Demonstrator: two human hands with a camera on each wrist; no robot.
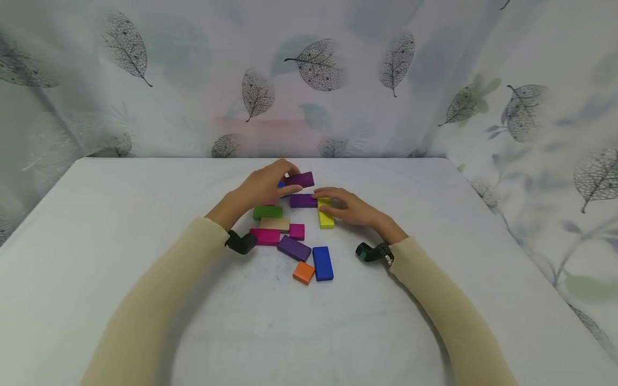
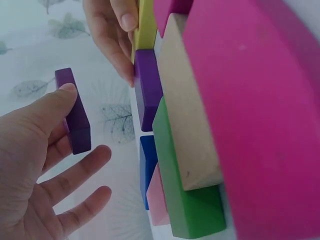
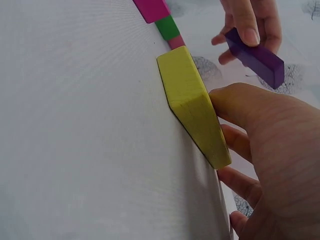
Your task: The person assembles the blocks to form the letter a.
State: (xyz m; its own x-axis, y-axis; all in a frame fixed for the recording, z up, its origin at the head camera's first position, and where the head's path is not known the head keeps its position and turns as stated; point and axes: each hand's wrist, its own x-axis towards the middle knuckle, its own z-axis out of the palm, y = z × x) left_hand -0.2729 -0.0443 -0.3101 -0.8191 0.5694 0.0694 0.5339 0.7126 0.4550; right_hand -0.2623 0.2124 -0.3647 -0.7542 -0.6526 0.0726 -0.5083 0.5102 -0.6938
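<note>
My left hand [image 1: 264, 183] pinches a dark purple block [image 2: 75, 110] between thumb and fingers, raised over the far end of the block group; its other fingers spread apart. My right hand [image 1: 354, 207] rests at a yellow block [image 1: 325, 214], thumb against it. A fingertip of that hand reaches a second purple block [image 1: 303, 201], which lies flat and meets the yellow one near its far end. Under the left hand lie a blue block [image 2: 146, 165] and a pink block [image 2: 158, 200], partly hidden in the head view. A green block [image 1: 267, 213] lies just nearer.
Nearer on the white table [image 1: 232, 321] lie a plain wooden block [image 1: 275, 224], a magenta block [image 1: 265, 237], a small magenta block [image 1: 296, 231], another purple block [image 1: 294, 247], a blue block [image 1: 323, 264] and an orange block [image 1: 303, 273]. A leaf-print curtain [image 1: 193, 80] hangs behind.
</note>
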